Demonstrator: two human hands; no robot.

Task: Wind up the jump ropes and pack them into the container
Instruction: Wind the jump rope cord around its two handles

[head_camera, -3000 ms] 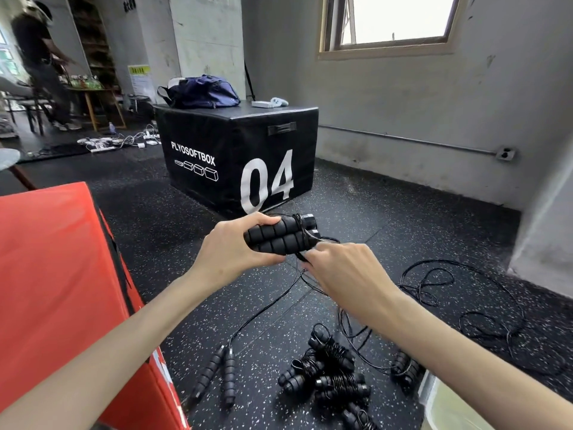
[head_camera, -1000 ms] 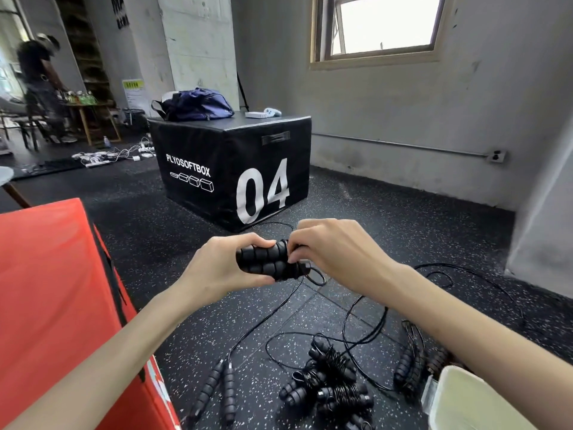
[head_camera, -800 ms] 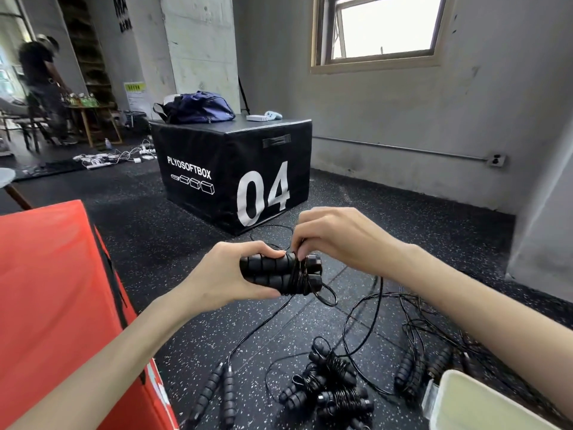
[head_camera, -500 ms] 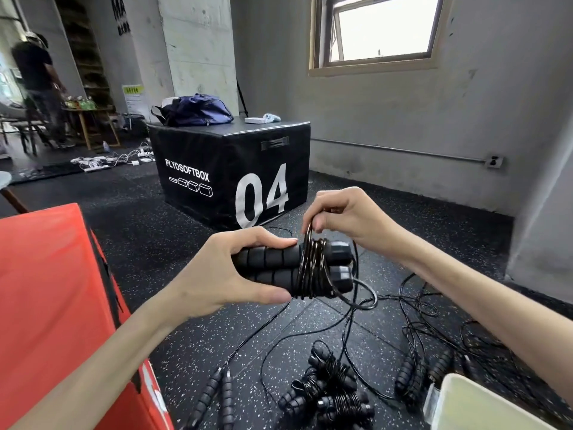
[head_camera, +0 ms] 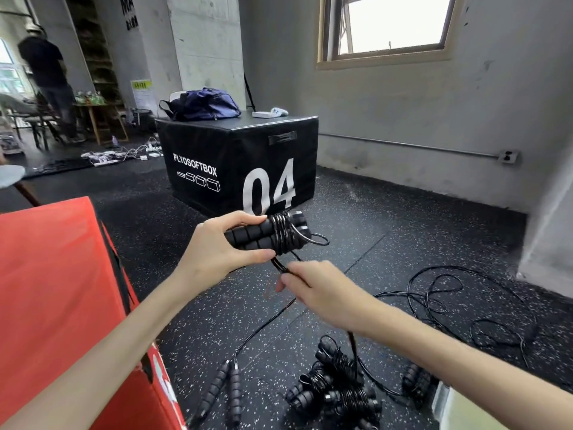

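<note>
- The left hand [head_camera: 214,256] grasps a pair of black foam jump rope handles [head_camera: 260,237], held side by side and roughly level above the floor, thumb under them and fingers over the top.
- Several turns of black rope cord [head_camera: 283,234] are wrapped tightly round the handles near their free ends; a small loop sticks out to the right of the wraps.
- The right hand [head_camera: 316,290], just below the handles, pinches the cord where it leaves the wraps; its fingers are curled round the strand.
- From that hand the cord drops to the speckled black rubber floor [head_camera: 387,243] and spreads into loose loops [head_camera: 459,302] off to the right.
- A pile of already wound jump ropes [head_camera: 335,386] lies on the floor under the right forearm.
- To the left of the pile lies an unwound pair of handles [head_camera: 221,389], side by side, with the cord running up from them.
- A corner of a pale container [head_camera: 446,408] shows at the bottom right edge, just beside the pile.
- A red plyo box [head_camera: 55,305] fills the lower left.
- A black plyo box [head_camera: 235,169] marked "04" stands further back, with a dark blue bag [head_camera: 201,103] on top of it.
</note>
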